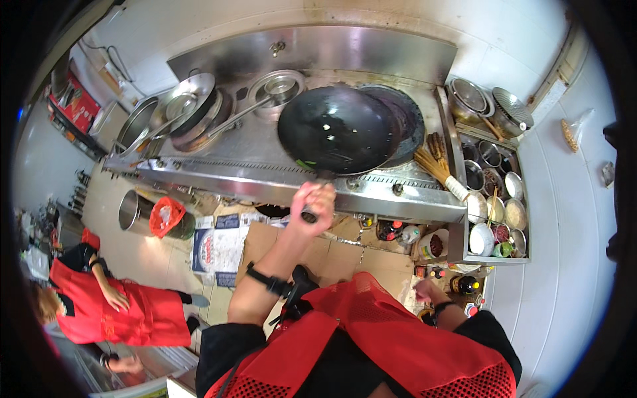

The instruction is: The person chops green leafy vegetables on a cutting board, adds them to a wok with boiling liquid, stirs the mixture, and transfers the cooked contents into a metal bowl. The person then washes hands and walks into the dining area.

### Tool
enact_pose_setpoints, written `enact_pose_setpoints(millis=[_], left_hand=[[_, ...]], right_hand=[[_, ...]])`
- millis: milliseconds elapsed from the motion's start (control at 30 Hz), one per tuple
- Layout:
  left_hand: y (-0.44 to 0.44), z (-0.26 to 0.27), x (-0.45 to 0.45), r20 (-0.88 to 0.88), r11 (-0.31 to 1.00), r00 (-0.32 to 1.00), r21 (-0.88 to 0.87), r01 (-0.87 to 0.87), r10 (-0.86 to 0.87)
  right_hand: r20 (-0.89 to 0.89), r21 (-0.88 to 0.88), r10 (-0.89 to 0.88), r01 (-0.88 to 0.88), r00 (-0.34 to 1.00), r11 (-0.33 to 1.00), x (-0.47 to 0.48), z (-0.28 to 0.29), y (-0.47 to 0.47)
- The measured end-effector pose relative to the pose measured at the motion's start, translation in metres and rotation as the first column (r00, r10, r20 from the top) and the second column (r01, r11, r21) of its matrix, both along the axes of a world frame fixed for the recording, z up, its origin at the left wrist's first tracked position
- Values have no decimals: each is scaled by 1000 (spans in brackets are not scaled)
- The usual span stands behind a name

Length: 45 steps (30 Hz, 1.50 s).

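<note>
My left hand [314, 206] is closed around the handle of a black wok [338, 129]. The wok sits over the front-left part of the right burner ring [415, 119], its handle towards me. Inside are small white specks and a strip of green vegetable [306, 163] near the front rim. My right hand [424, 290] hangs low by my right side, beside the counter's front. It touches nothing that I can make out, and its fingers are too small and blurred to read. A bamboo wok brush [440, 166] lies right of the wok.
A ladle [244, 117] rests on a metal basin [276, 82]. More woks [194, 94] stand at the left. Seasoning bowls [481, 240] fill the rack at right, with bottles [465, 284] below. A person in a red apron [124, 308] stands left, near bins [134, 211].
</note>
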<state>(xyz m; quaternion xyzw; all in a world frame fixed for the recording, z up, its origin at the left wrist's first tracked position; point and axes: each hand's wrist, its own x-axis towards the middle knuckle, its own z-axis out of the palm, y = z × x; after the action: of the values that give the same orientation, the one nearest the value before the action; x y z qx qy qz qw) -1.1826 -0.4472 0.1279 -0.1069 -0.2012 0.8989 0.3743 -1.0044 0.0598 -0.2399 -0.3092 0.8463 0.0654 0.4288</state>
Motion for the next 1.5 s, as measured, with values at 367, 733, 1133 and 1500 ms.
enact_pose_setpoints(millis=[367,733,1133,1500], left_hand=[[64,-51,-237,100,952,946,33,305,-307],[-207,-44,-296,-451,-569,595,-211,-795,-665],[-316,-39,-267,-408,-317,814,-774,-548,-413],[-323,-102,-158,-127,-414,858,-835,-364,-498]], right_hand=[[411,202,-703,809,-581,-551,88,79,-92],[597,-294,-786,955,161,-28,-196,265,-306],[950,91,-250,930,-189,-356,-473,314,-641],[135,-632,-864,714,484,301,-540,302,-582]])
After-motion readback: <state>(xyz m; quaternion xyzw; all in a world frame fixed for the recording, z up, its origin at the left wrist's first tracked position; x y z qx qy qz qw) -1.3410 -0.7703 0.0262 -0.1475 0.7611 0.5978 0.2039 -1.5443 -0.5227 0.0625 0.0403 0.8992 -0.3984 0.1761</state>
